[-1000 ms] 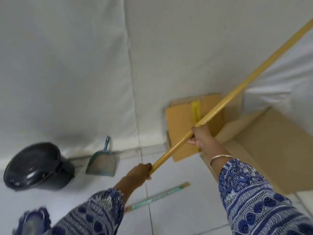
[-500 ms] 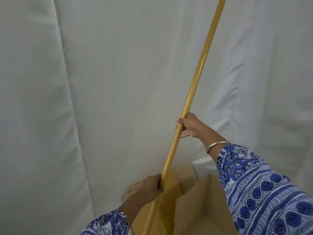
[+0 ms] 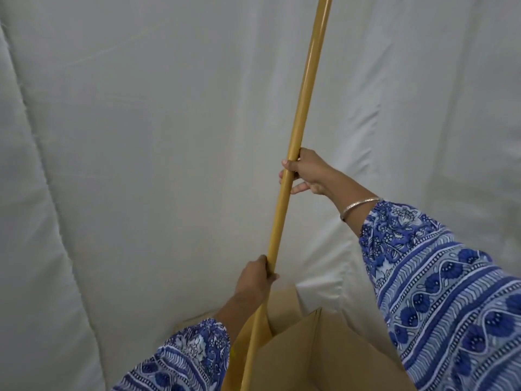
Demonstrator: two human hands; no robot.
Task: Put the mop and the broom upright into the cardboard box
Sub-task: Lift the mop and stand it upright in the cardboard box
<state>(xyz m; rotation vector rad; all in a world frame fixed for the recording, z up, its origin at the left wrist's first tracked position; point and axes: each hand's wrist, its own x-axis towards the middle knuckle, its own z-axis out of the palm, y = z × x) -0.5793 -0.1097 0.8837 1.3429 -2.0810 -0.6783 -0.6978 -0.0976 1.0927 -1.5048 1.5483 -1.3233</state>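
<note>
A long yellow-brown handle stands almost upright and leans slightly right at the top. Its top end runs out of frame. Its lower part drops past the flaps of the open cardboard box at the bottom centre, and its head is hidden, so I cannot tell whether it is the mop or the broom. My left hand grips the handle low, just above the box. Higher up, my right hand holds it with the fingers wrapped loosely round it.
White fabric sheeting covers the wall right behind the box and fills most of the view. The floor is out of frame.
The handle has swung from a slant to nearly upright over the box. My view has lifted off the floor, so the bin, dustpan and floor stick are gone from sight.
</note>
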